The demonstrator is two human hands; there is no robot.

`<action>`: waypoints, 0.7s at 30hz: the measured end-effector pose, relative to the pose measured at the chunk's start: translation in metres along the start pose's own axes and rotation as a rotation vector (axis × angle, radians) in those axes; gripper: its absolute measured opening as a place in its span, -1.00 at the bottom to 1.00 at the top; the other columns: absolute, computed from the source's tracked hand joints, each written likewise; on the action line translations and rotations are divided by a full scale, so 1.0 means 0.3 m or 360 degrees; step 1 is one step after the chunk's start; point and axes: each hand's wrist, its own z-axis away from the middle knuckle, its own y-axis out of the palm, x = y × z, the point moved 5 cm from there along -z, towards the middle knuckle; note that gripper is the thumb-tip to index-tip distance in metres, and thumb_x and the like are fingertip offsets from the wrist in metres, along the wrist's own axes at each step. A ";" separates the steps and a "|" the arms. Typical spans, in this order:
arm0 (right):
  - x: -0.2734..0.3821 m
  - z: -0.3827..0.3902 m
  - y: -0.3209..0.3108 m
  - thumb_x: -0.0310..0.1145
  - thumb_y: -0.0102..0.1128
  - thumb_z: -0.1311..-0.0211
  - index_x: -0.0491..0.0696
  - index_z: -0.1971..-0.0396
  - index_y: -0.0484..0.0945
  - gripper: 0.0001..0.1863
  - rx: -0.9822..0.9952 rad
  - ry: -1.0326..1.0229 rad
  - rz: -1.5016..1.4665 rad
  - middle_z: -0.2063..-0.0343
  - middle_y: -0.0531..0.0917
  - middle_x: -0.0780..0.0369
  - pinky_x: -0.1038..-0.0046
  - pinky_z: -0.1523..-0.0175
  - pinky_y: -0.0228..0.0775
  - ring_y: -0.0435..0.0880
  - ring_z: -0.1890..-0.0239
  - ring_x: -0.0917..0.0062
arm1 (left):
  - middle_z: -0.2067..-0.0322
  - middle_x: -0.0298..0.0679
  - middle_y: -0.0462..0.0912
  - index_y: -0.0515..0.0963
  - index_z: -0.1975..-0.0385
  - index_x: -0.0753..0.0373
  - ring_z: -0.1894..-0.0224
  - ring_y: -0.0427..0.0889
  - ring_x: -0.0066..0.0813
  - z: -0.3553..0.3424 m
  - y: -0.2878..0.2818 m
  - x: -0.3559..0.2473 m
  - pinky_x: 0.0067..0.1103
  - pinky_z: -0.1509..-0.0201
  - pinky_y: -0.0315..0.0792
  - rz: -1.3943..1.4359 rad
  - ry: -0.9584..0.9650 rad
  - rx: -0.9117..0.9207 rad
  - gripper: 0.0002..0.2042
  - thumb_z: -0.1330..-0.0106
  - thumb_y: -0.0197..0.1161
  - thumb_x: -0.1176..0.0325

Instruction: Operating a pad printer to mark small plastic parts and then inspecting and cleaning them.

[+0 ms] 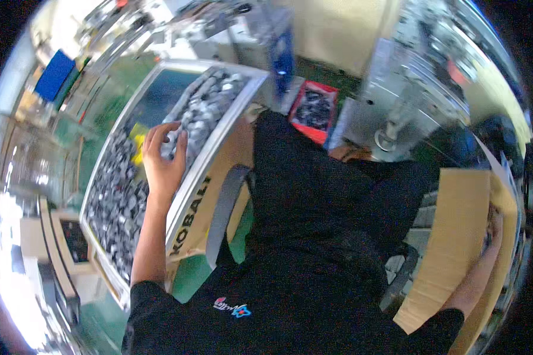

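Observation:
My left hand (161,165) is raised over a large white-rimmed tray (186,198) on my left. Its fingers are curved and its thumb stands a little apart from them; I make out nothing held between. Below and beyond it lie many small grey parts (118,204), with a paler grey heap (210,106) on the tray's far right side. A yellow piece (138,142) shows just left of the hand. On the right, my right hand (495,223) reaches into an open cardboard box (447,236). Its fingers are mostly hidden by the box and blurred.
A red bin (308,135) of dark parts stands ahead, beside a metal machine (405,112) with a round fitting. A blue crate (55,76) is at far left. Cardboard with dark lettering (190,219) lies under the tray's near edge. My legs fill the middle.

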 end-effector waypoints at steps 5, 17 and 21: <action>0.036 -0.055 -0.052 -0.09 0.29 -0.27 -0.16 0.06 0.57 -0.55 -0.0184 -0.0193 0.0027 0.27 0.71 0.21 0.45 0.21 0.53 0.66 0.28 0.50 | 0.22 -0.15 0.69 0.64 0.24 0.26 0.19 0.60 -0.28 -0.126 0.222 -0.437 -0.48 0.06 0.46 0.0578 0.0437 -0.0026 -0.84 -0.18 0.37 0.46; 0.364 0.177 -0.014 -0.10 0.45 -0.06 -0.16 0.31 0.64 -0.59 -0.1003 -0.0377 0.0165 0.38 0.76 0.14 0.38 0.16 0.53 0.74 0.33 0.39 | 0.20 -0.01 0.71 0.70 0.18 0.23 0.11 0.66 -0.03 -0.484 0.908 -1.324 -0.28 -0.01 0.51 0.1133 0.0868 0.0509 -0.70 -0.16 0.42 0.20; 0.387 0.189 0.005 -0.04 0.43 -0.04 -0.04 0.21 0.66 -0.58 -0.0923 -0.0282 0.0128 0.27 0.74 0.08 0.23 0.03 0.52 0.74 0.19 0.21 | 0.20 0.04 0.71 0.71 0.16 0.23 0.10 0.67 0.01 -0.546 1.073 -1.432 -0.25 -0.04 0.51 0.1238 0.0962 0.0524 -0.62 -0.15 0.41 0.08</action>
